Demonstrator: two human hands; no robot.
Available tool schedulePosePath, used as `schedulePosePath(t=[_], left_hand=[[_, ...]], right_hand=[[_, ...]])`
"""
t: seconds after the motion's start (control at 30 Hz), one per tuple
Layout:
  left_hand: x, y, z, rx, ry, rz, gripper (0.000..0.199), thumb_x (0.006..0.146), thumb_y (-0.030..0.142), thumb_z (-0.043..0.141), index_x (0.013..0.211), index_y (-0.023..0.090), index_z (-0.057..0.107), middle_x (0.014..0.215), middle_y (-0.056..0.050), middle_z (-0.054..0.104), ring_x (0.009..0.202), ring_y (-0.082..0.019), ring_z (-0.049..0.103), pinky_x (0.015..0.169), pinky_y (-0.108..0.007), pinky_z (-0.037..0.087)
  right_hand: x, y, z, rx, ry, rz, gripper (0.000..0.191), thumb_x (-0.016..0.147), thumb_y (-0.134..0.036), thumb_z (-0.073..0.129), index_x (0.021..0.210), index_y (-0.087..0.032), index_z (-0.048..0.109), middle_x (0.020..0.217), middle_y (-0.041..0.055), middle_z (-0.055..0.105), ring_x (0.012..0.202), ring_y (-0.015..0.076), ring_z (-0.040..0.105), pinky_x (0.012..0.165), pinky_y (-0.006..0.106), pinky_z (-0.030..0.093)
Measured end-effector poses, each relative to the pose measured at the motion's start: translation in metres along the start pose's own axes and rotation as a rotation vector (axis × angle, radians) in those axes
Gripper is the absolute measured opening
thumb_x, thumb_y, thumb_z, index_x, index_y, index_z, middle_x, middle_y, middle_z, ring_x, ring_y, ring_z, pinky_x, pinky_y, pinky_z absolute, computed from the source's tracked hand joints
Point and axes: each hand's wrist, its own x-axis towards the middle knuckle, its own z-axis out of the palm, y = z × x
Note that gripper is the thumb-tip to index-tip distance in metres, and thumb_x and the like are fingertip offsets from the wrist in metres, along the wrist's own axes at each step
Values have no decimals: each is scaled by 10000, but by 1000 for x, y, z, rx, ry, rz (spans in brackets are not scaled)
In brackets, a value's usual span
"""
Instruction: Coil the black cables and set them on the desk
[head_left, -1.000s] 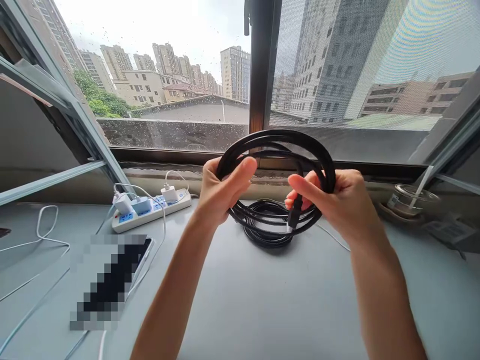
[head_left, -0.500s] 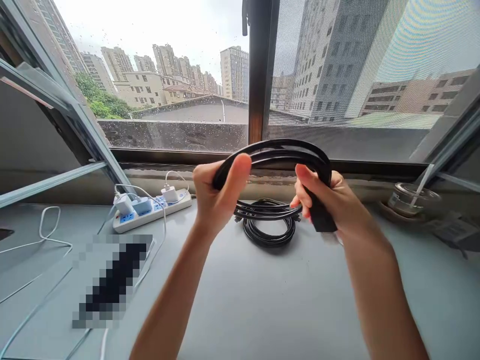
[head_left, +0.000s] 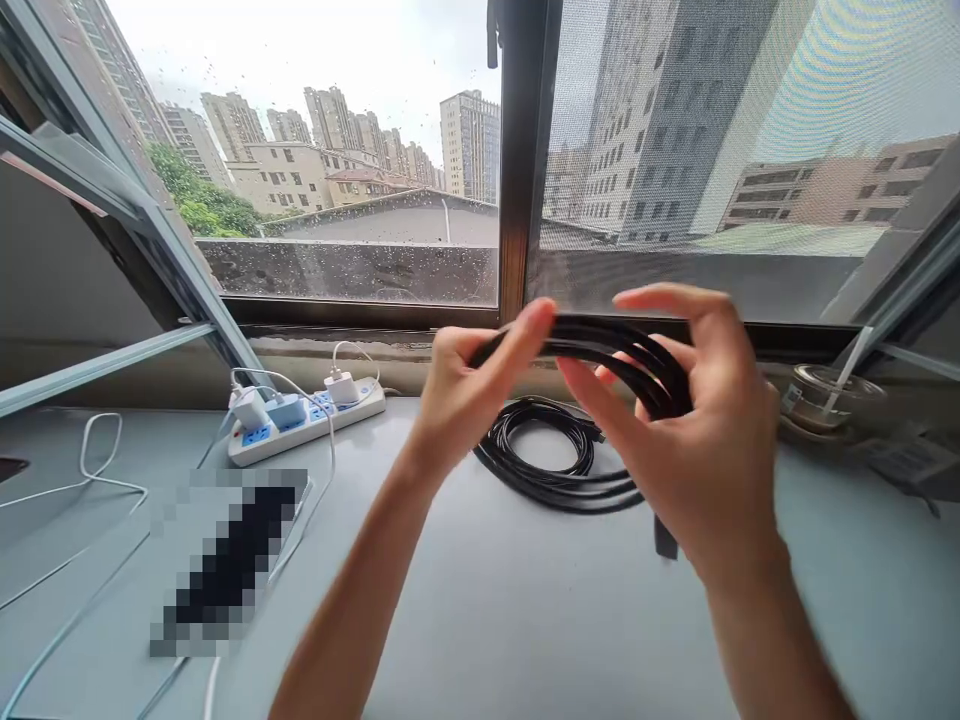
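A coil of thick black cable [head_left: 600, 332] is held up between both hands, over the desk. My left hand [head_left: 476, 390] is closed round its left side, thumb lying along the top. On the right side, my right hand [head_left: 705, 420] cups the loops, with the index finger raised off them and the thumb in front. The coil's lower loops hang between the hands. A flat black end piece [head_left: 665, 538] dangles below my right palm. Behind, a second, thinner black cable coil [head_left: 525, 412] lies on the desk, partly covered by the held loops.
A white power strip [head_left: 360, 405] with several chargers plugged in lies at the back left of the grey desk [head_left: 525, 620]. White cords and a pixelated dark object [head_left: 232, 560] are at left. A clear lidded cup [head_left: 817, 395] with a straw stands right, below the window.
My left hand has moved right, nearer my right hand. My right hand has turned and loosened its fingers, lifting the index finger. The coil is squeezed narrower at the top and its lower loops hang lower.
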Motion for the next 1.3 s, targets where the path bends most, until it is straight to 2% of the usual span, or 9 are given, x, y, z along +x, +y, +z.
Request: schedulePosePath(t=[0.07, 0.23, 0.47, 0.6, 0.73, 0.9, 1.07, 1.17, 1.3], left_hand=[[-5, 5, 7, 45, -9, -75, 628, 835, 500, 603, 435, 183, 237, 408, 68, 186, 377, -10, 150, 374, -224, 67], [-5, 22, -3, 27, -149, -390, 565, 851, 511, 542, 485, 188, 259, 387, 82, 181, 335, 2, 115, 348, -199, 48], [-1, 27, -18, 40, -283, -567, 365, 804, 357, 569, 540, 184, 386, 400, 92, 224, 341, -7, 147, 317, -157, 70], [-1, 14, -4, 132, -352, -600, 247, 683, 197, 636, 559, 182, 422, 383, 106, 280, 310, -7, 203, 295, -141, 115], [6, -22, 6, 120, -187, -545, 125, 661, 157, 580, 579, 160, 486, 385, 106, 284, 305, 2, 202, 314, -141, 93], [19, -86, -5, 82, -185, -731, 359, 697, 165, 556, 505, 209, 255, 386, 108, 192, 319, -6, 143, 343, -175, 121], [20, -130, -23, 265, -150, -771, 393, 825, 281, 484, 536, 222, 224, 437, 102, 159, 356, -26, 147, 381, -191, 171], [15, -147, -24, 489, -92, -736, 359, 830, 313, 552, 564, 197, 341, 457, 79, 281, 393, -41, 266, 421, -189, 210], [4, -164, -14, 783, -58, -652, 108, 837, 239, 602, 895, 168, 544, 724, -13, 591, 696, -133, 562, 616, -198, 389]], right_hand=[[-2, -1, -1, -184, 98, -160, 450, 812, -371, 681, 1219, -259, 525, 911, 24, 664, 703, 141, 634, 515, 237, 469], [3, 10, 7, -239, 25, -458, 265, 908, -207, 559, 1156, -288, 605, 1103, 8, 652, 887, 132, 652, 601, 219, 506], [9, 20, 22, -252, -48, -442, 230, 923, -142, 504, 1056, -215, 677, 958, -25, 705, 773, 95, 651, 579, 206, 431], [16, 27, 9, -203, -221, -374, 223, 857, -122, 592, 1020, -234, 696, 947, -47, 714, 764, 105, 653, 658, 203, 446], [25, 45, 15, -331, -297, -235, 175, 870, -220, 608, 1016, -264, 693, 966, -45, 713, 843, 160, 659, 709, 251, 442], [27, 81, 48, -621, -675, 78, 539, 929, -182, 447, 1448, -305, 365, 1334, 75, 531, 1043, 256, 612, 807, 356, 459], [30, 121, 55, -626, -899, 296, 709, 866, -84, 442, 1504, -323, 244, 1108, 95, 645, 980, 256, 647, 825, 364, 478], [32, 145, 52, -520, -1038, 435, 677, 850, -101, 404, 1464, -366, 303, 920, 21, 685, 692, 147, 666, 648, 250, 505], [30, 168, 55, -497, -1107, 560, 639, 812, -124, 406, 1424, -307, 375, 1149, 73, 631, 706, 134, 650, 563, 223, 495]])
